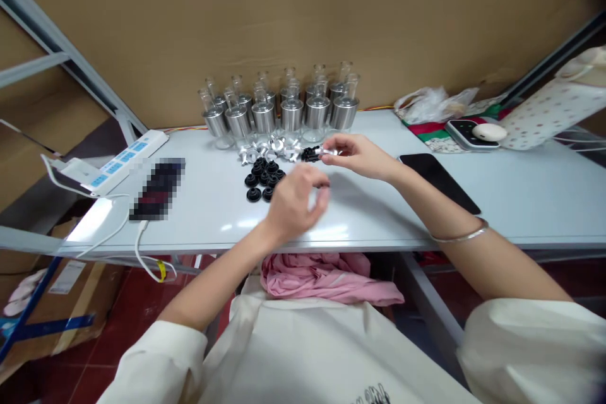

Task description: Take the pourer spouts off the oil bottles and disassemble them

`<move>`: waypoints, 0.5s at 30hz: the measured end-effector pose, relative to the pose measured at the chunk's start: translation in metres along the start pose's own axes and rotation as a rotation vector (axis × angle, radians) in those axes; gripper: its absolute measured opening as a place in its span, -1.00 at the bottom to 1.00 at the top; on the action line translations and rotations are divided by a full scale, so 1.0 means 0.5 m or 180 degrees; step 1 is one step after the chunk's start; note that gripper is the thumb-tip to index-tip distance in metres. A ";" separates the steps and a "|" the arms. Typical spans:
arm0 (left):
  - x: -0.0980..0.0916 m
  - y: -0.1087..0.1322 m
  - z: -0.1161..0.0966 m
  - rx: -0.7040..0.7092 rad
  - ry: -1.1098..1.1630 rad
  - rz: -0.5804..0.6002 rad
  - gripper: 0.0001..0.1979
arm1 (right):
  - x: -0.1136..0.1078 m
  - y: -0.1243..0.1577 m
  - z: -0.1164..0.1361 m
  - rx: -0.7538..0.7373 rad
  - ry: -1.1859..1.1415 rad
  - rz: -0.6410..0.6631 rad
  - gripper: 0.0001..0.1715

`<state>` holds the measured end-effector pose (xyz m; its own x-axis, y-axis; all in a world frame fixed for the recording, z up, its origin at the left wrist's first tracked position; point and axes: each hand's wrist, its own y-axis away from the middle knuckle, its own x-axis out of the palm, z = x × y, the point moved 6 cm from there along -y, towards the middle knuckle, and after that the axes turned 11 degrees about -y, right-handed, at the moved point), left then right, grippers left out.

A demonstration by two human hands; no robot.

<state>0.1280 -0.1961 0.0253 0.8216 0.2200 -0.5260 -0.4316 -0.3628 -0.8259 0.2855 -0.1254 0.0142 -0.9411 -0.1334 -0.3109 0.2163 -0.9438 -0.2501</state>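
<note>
My left hand (298, 199) is over the table just right of several round black caps (254, 194); its thumb and index finger curl toward each other, with a small dark thing between or behind the fingertips, blurred. My right hand (355, 154) pinches a small silvery piece (330, 152) beside a little pile of black parts (311, 153). Left of that pile lie several shiny silver pieces (272, 149). Behind them stand two rows of glass bottles with metal sleeves (291, 115), their clear necks upright.
A white power strip (127, 161) and a pixelated phone (158, 189) with cables lie at the left. On the right are a black tablet (440, 182), a plastic bag (433, 105), a dark device (466, 134) and a dotted white object (549, 110). Cardboard (303, 6) rises behind.
</note>
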 end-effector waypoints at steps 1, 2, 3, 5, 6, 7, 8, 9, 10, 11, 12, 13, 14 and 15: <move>0.012 0.026 -0.039 0.0315 0.0077 0.0184 -0.92 | -0.001 0.000 -0.003 -0.0024 -0.0027 -0.0034 -0.70; 0.040 0.060 -0.083 0.0799 0.0196 0.0767 -0.90 | 0.000 -0.002 -0.005 -0.0044 -0.0064 -0.0064 -0.71; 0.074 0.102 -0.120 0.1189 0.0264 0.1489 -0.85 | 0.002 -0.006 -0.007 -0.0063 -0.0111 -0.0089 -0.72; 0.130 0.177 -0.163 0.1410 0.0274 0.2522 -0.76 | 0.009 -0.017 -0.009 -0.0101 -0.0229 -0.0118 -0.76; 0.149 0.200 -0.176 0.1398 0.0268 0.2652 -0.71 | 0.013 -0.025 -0.008 -0.0118 -0.0289 -0.0123 -0.78; 0.169 0.219 -0.187 0.1384 0.0293 0.2782 -0.67 | 0.017 -0.032 -0.007 -0.0131 -0.0340 -0.0121 -0.79; 0.189 0.234 -0.194 0.1324 0.0328 0.2927 -0.63 | 0.021 -0.040 -0.005 -0.0140 -0.0376 -0.0111 -0.81; 0.210 0.246 -0.194 0.1139 0.0360 0.3128 -0.58 | 0.024 -0.046 -0.002 -0.0145 -0.0399 -0.0097 -0.81; 0.231 0.253 -0.188 0.0862 0.0328 0.3306 -0.55 | 0.027 -0.053 0.001 -0.0150 -0.0410 -0.0077 -0.82; 0.249 0.257 -0.178 0.0568 0.0242 0.3429 -0.56 | 0.030 -0.057 0.004 -0.0155 -0.0414 -0.0054 -0.83; 0.266 0.261 -0.163 0.0221 0.0132 0.3553 -0.59 | 0.033 -0.061 0.006 -0.0162 -0.0415 -0.0032 -0.83; 0.279 0.264 -0.145 -0.0142 0.0021 0.3673 -0.61 | 0.036 -0.064 0.008 -0.0171 -0.0411 -0.0017 -0.84; 0.289 0.269 -0.124 -0.0517 -0.0076 0.3787 -0.63 | 0.038 -0.065 0.008 -0.0181 -0.0399 -0.0008 -0.84; 0.295 0.275 -0.103 -0.0871 -0.0137 0.3895 -0.65 | 0.040 -0.065 0.008 -0.0190 -0.0375 -0.0002 -0.84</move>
<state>0.2092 -0.2600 -0.1554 -0.0774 -0.3658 -0.9275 -0.8060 -0.5246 0.2741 0.2585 -0.0986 0.0198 -0.9645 -0.1706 -0.2016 0.2274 -0.9246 -0.3055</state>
